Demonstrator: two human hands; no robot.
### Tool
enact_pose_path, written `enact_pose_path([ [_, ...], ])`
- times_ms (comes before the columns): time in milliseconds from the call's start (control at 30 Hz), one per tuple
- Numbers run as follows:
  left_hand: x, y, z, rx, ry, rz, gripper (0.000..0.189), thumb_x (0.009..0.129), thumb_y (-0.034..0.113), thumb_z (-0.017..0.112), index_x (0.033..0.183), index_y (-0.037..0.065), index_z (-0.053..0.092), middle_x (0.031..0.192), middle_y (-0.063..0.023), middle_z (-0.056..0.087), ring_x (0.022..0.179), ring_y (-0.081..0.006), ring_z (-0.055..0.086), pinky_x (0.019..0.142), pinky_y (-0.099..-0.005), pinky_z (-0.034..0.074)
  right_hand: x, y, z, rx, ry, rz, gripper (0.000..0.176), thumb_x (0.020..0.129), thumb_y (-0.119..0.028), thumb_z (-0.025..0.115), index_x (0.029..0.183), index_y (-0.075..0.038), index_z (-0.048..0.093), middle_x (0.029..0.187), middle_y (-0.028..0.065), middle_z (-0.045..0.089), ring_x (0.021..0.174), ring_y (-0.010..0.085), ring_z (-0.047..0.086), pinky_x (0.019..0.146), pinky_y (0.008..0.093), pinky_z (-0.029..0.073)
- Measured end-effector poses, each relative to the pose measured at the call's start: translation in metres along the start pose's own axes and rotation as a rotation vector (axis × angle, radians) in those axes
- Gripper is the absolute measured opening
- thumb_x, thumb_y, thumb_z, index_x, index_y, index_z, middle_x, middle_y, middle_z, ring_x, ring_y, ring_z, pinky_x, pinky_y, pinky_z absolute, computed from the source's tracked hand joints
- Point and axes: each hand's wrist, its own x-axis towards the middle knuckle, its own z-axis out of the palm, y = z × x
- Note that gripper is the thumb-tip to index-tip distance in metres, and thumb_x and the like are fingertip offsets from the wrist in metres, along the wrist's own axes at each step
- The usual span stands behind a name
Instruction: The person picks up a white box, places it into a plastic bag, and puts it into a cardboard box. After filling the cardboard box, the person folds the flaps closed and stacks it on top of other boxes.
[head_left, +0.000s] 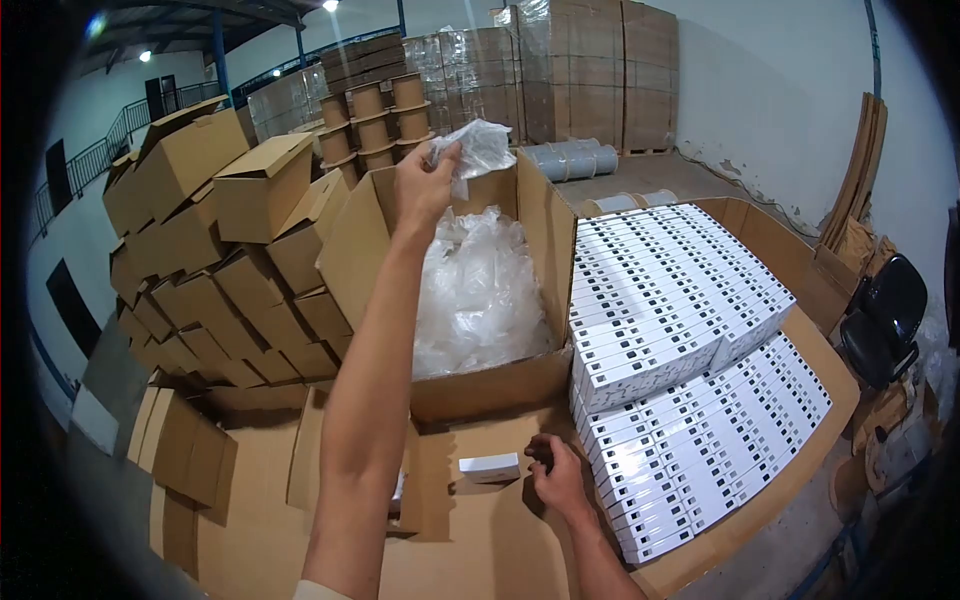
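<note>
My left hand [426,185] is raised over a large open carton [490,390], its fingers closed on a crumpled clear plastic bag [478,148]. Many similar clear plastic bags [475,290] fill that carton. Lower down, my right hand [560,480] is beside a small white box [489,468] lying on the cardboard-covered table [470,550]. Its fingers are bent with a gap between thumb and forefinger, and they appear apart from the box. Partly behind my left forearm stands a small open carton [408,500] with something white inside.
Stacked rows of white boxes [660,290] with small dark squares rise close to my right hand. Brown cartons [220,290] are piled at the left, and more cartons [180,450] stand on the table's left side. A black chair [882,320] is at the far right.
</note>
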Motion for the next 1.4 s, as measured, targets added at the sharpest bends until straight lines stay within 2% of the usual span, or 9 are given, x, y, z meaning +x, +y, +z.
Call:
enact_pose_path([
  [133, -0.063, 0.029, -0.023, -0.116, -0.003, -0.029, 0.027, 0.101, 0.025, 0.070, 0.097, -0.001, 0.071, 0.077, 0.0038, 0.062, 0.070, -0.0064, 0.049, 0.065, -0.0264, 0.043, 0.001, 0.002, -0.001, 0.007, -0.008, -0.014, 0.037, 0.082, 0.008, 0.056, 0.118, 0.004, 0.060, 0.106, 0.0186, 0.071, 0.101, 0.0306, 0.073, 0.088, 0.0394, 0.057],
  [500, -0.282, 0.074, -0.081, -0.290, 0.082, -0.422, 0.013, 0.101, 0.013, 0.067, 0.094, 0.002, 0.070, 0.073, 0.0096, 0.052, 0.064, -0.0014, 0.041, 0.055, -0.0230, 0.031, -0.012, 0.008, 0.002, 0.055, 0.019, -0.080, 0.033, 0.089, 0.011, 0.051, 0.121, 0.004, 0.057, 0.106, 0.0151, 0.070, 0.094, 0.0195, 0.072, 0.080, 0.0324, 0.062],
  [533, -0.301, 0.067, -0.091, -0.254, 0.004, -0.476, 0.022, 0.101, 0.022, 0.070, 0.101, 0.000, 0.071, 0.083, 0.0045, 0.063, 0.073, -0.0043, 0.052, 0.063, -0.0235, 0.042, -0.014, 0.015, 0.004, 0.080, 0.043, -0.103, 0.033, 0.088, 0.012, 0.050, 0.120, 0.004, 0.057, 0.104, 0.0134, 0.068, 0.090, 0.0172, 0.072, 0.078, 0.0304, 0.061],
  [767, -0.415, 0.042, -0.091, -0.305, -0.016, -0.687, 0.026, 0.102, 0.024, 0.070, 0.104, -0.002, 0.070, 0.091, 0.0006, 0.067, 0.078, -0.0060, 0.055, 0.068, -0.0241, 0.046, -0.039, 0.021, 0.002, 0.169, 0.102, -0.061, 0.024, 0.091, 0.005, 0.053, 0.114, 0.004, 0.062, 0.089, 0.0091, 0.069, 0.078, 0.0130, 0.069, 0.073, 0.0257, 0.056],
  [800, -0.432, 0.025, -0.089, -0.255, -0.055, -0.680, 0.025, 0.101, 0.022, 0.070, 0.108, -0.002, 0.069, 0.096, -0.0010, 0.068, 0.082, -0.0077, 0.059, 0.074, -0.0250, 0.049, -0.045, 0.010, -0.003, 0.279, 0.049, 0.056, 0.020, 0.099, -0.007, 0.054, 0.114, 0.002, 0.064, 0.087, 0.0064, 0.068, 0.073, 0.0096, 0.065, 0.067, 0.0248, 0.053],
  [933, -0.467, 0.004, -0.080, -0.327, -0.115, -0.762, 0.015, 0.099, 0.012, 0.068, 0.105, -0.001, 0.069, 0.092, 0.0010, 0.067, 0.081, -0.0054, 0.057, 0.071, -0.0241, 0.048, -0.042, -0.026, -0.024, 0.617, -0.142, 0.323, 0.040, 0.106, -0.035, 0.048, 0.107, -0.002, 0.069, 0.091, 0.0045, 0.066, 0.072, 0.0079, 0.059, 0.065, 0.0236, 0.047],
  [1033, -0.475, -0.010, -0.084, -0.274, -0.208, -0.765, 0.014, 0.097, 0.011, 0.070, 0.105, -0.001, 0.069, 0.090, 0.0000, 0.068, 0.080, -0.0056, 0.058, 0.070, -0.0239, 0.049, -0.040, -0.053, -0.040, 0.545, -0.361, 0.373, 0.039, 0.106, -0.035, 0.049, 0.109, -0.002, 0.070, 0.093, 0.0039, 0.066, 0.075, 0.0081, 0.057, 0.066, 0.0240, 0.047],
  [1167, -0.473, -0.011, -0.088, -0.180, -0.292, -0.773, 0.017, 0.093, 0.011, 0.075, 0.103, -0.001, 0.069, 0.085, -0.0004, 0.068, 0.075, -0.0055, 0.059, 0.066, -0.0244, 0.049, -0.041, -0.053, -0.036, 0.160, -0.499, 0.125, 0.027, 0.099, -0.025, 0.068, 0.110, 0.000, 0.069, 0.093, 0.0004, 0.067, 0.081, 0.0058, 0.059, 0.068, 0.0225, 0.047],
  [1400, -0.462, -0.001, -0.095, -0.263, -0.313, -0.843, 0.016, 0.092, 0.014, 0.078, 0.101, 0.002, 0.070, 0.084, 0.0000, 0.069, 0.071, -0.0034, 0.058, 0.062, -0.0218, 0.046, -0.035, -0.047, -0.031, 0.212, -0.328, 0.142, 0.016, 0.097, -0.015, 0.072, 0.095, 0.001, 0.071, 0.075, -0.0018, 0.062, 0.069, 0.0044, 0.051, 0.062, 0.0236, 0.042],
])
